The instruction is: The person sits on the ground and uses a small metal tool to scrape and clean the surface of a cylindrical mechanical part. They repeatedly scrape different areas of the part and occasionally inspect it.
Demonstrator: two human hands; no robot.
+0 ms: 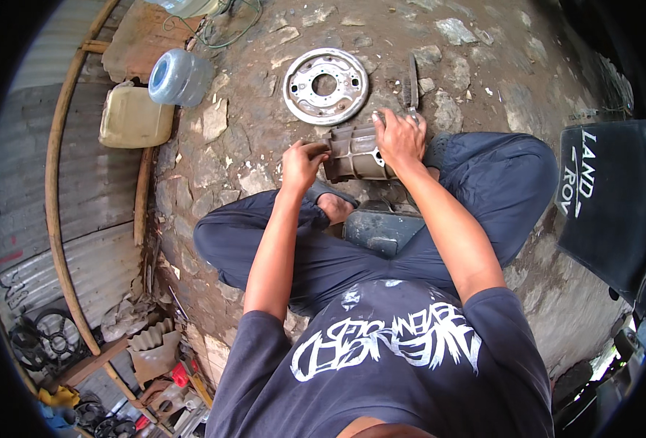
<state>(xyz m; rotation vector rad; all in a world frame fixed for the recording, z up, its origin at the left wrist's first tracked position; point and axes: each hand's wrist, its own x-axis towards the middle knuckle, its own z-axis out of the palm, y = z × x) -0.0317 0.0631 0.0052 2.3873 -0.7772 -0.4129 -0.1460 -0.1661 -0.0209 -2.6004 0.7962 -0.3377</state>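
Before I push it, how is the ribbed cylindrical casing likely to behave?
The ribbed cylindrical casing looks like cast metal, so it is probably stiff and fairly heavy for its size. Its rounded body may roll, though the raised ribs could check that.

A big see-through blue bottle (193,77) sits next to a yellow jug (137,119). A long, bent wooden pole (51,191) runs along a wavy metal wall (98,191). On the right is a black panel (618,201) with white letters. The floor (253,77) is bumpy stone and dirt.
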